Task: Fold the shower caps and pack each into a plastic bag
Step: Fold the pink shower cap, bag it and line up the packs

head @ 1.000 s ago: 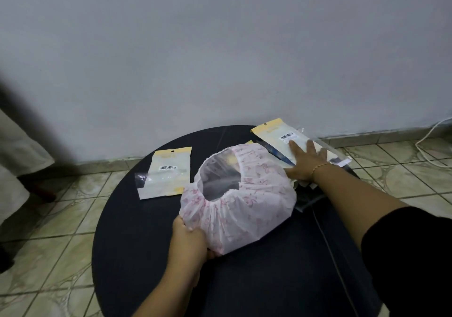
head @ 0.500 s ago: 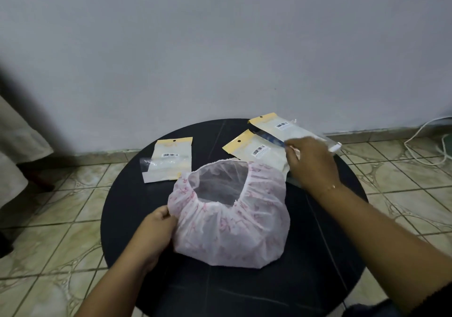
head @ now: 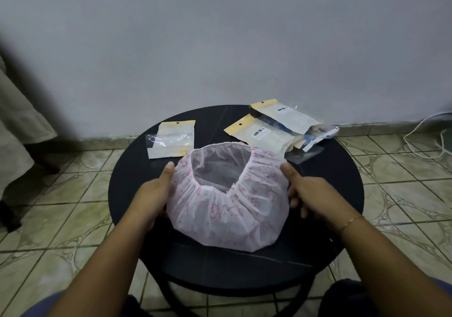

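Left hand (head: 152, 194): fingers curled round the shower cap's left side, thumb up.
Shower cap (head: 227, 201): between both hands, opening upward, resting on the round dark surface (head: 337, 170).
Right hand (head: 310, 194): against the cap's right side; grip cannot be told.
Plastic bags: one (head: 171, 139) beyond the left hand, a pile (head: 281, 130) beyond the right.

The shower cap (head: 227, 201) covers the left hand (head: 152, 195) fingers, only the thumb shows, and most of the right hand (head: 315, 194) fingers too. Barcode print on the plastic bags (head: 263, 136) is way too small to read, and they overlap so I can't count them. Pale fabric (head: 17, 121) at the left edge is cut off and blurry. The white cable (head: 425, 130) runs out the right side.
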`<move>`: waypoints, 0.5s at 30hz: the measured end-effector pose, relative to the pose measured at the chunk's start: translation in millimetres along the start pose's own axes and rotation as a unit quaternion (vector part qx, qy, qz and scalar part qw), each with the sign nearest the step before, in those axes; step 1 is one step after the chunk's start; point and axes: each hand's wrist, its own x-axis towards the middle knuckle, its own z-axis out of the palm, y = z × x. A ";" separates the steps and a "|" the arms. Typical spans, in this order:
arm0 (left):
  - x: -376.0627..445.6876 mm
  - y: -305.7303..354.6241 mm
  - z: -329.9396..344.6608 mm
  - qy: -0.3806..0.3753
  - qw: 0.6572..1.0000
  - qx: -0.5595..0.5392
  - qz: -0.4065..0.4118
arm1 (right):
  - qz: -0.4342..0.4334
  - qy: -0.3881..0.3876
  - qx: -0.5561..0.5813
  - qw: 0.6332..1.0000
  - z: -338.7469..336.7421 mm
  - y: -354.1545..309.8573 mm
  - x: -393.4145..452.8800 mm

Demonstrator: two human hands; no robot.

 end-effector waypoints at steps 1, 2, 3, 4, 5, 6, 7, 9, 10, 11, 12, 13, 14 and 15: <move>-2.2 -0.1 -0.9 -0.001 1.000 -0.015 0.001 | -0.004 -0.021 -0.004 1.000 0.1 0.7 -2.2; -3.7 -0.7 -1.4 -0.001 1.000 -0.030 0.002 | -0.020 -0.029 -0.004 0.999 1.4 2.0 -4.3; -6.0 -0.6 -1.9 -0.006 0.999 -0.045 -0.001 | -0.038 -0.025 0.001 0.999 4.4 4.3 -6.3; -7.2 -0.5 -2.0 -0.012 0.998 -0.058 -0.004 | -0.057 -0.016 0.015 0.998 8.3 6.5 -8.5; -8.5 -0.6 -2.2 -0.022 0.997 -0.071 -0.006 | -0.075 -0.005 0.036 0.996 12.5 8.6 -10.0; -9.6 -0.6 -2.4 -0.033 0.996 -0.085 -0.008 | -0.090 0.005 0.060 0.994 16.0 10.6 -10.4; -10.8 -0.9 -3.6 -0.044 0.994 -0.098 -0.013 | -0.102 0.015 0.079 0.991 18.1 12.3 -9.9; -10.8 -2.8 -6.1 -0.059 0.990 -0.128 -0.024 | -0.126 0.029 0.102 0.986 19.7 14.0 -8.6; -10.1 -3.9 -6.9 -0.061 0.988 -0.140 -0.026 | -0.140 0.034 0.105 0.984 19.8 14.3 -8.4; -9.8 -5.0 -7.8 -0.064 0.987 -0.147 -0.028 | -0.156 0.042 0.101 0.982 20.2 14.5 -8.2; -10.1 -5.9 -8.2 -0.068 0.986 -0.150 -0.027 | -0.173 0.054 0.089 0.979 20.5 15.0 -8.1; -11.1 -6.6 -8.1 -0.071 0.986 -0.148 -0.026 | -0.190 0.069 0.068 0.977 20.8 15.1 -8.4; -11.6 -7.4 -8.1 -0.073 0.986 -0.146 -0.026 | -0.205 0.083 0.043 0.974 21.1 14.7 -9.1; -11.9 -7.8 -8.5 -0.073 0.986 -0.145 -0.026 | -0.215 0.093 0.023 0.972 21.2 14.9 -8.9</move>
